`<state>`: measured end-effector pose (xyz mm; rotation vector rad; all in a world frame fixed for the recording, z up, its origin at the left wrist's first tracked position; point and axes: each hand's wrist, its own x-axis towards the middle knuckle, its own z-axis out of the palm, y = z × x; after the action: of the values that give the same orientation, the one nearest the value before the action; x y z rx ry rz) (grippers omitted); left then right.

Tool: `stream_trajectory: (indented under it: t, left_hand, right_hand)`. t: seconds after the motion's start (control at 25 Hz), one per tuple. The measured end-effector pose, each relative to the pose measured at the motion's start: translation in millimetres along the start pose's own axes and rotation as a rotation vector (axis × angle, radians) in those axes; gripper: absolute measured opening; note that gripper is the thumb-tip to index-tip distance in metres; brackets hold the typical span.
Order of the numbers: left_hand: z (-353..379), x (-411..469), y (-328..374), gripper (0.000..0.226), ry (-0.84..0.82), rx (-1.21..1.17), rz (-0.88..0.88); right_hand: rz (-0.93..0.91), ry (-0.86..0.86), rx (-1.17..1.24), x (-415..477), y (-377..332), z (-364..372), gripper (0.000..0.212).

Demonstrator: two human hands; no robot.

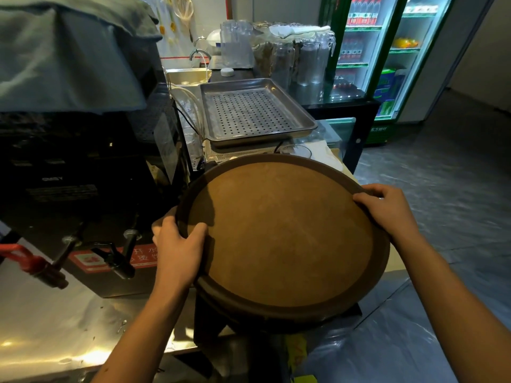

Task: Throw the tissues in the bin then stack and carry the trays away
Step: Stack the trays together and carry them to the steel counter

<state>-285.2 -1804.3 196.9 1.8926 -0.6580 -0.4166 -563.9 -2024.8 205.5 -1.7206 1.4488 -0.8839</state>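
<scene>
A large round brown tray (282, 239) with a dark rim fills the middle of the head view, held level over the end of a counter. A second dark rim shows just under its near edge, so it seems to rest on another tray. My left hand (177, 250) grips the left rim, thumb on the tray's surface. My right hand (387, 208) grips the right rim, fingers curled over the edge. No tissues are in sight.
A perforated steel tray (257, 111) lies beyond the brown tray. A black hot-water urn with taps (110, 255) stands at left on the steel counter (55, 327). Glass jars (309, 62) and lit drink fridges (387, 59) are behind. Open floor lies to the right.
</scene>
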Motion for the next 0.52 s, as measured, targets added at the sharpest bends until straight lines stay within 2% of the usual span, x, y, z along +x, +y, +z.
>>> stream_trajectory:
  t: [0.12, 0.2, 0.28, 0.4, 0.44, 0.52]
  left_hand:
    - [-1, 4, -2, 0.06, -0.004, 0.037, 0.084]
    - [-2, 4, -3, 0.059, -0.075, 0.034, 0.147]
    - [0, 2, -1, 0.06, -0.083, 0.028, 0.148]
    - [-18, 2, -2, 0.072, -0.249, 0.018, 0.194]
    - [-12, -4, -2, 0.078, -0.255, 0.019, 0.195]
    - [-29, -12, -5, 0.087, -0.395, 0.018, 0.278]
  right_hand:
    - [0.013, 0.07, -0.044, -13, -6, -2, 0.026]
    - [0.051, 0.155, -0.065, -39, -12, -3, 0.027]
    - [0.073, 0.167, -0.113, -58, -14, -1, 0.025]
    - [0.147, 0.357, -0.123, -122, -27, 17, 0.021]
    - [0.158, 0.362, -0.134, -132, -28, 18, 0.02]
    - [0.19, 0.445, -0.143, -179, -39, 33, 0.025]
